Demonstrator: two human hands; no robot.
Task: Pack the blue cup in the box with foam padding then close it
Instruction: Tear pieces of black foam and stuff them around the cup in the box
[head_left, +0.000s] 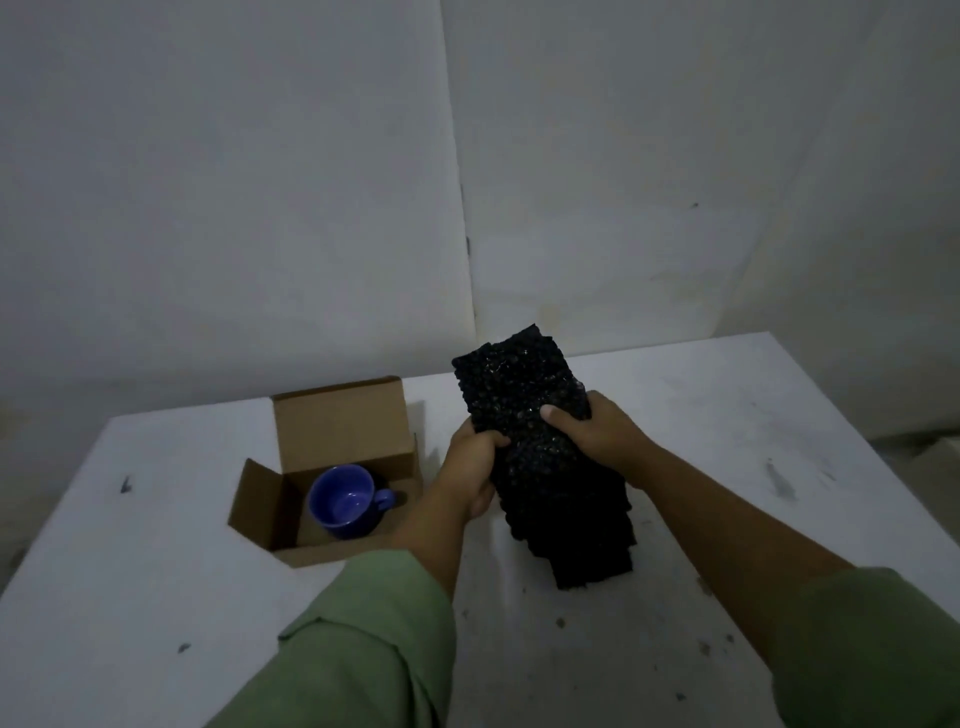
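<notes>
Broadly, the white surface (675, 415) spread under both hands, and a black foam padding piece (540, 457) stood tilted on it between them, the left hand (475, 467) gripping its left edge with curled fingers and the right hand (592, 431) clasping its right edge, thumb across the front. Left of the left hand sat the open cardboard box (337, 426), flaps raised, with the blue cup (345, 501) upright inside, handle toward the hands.
</notes>
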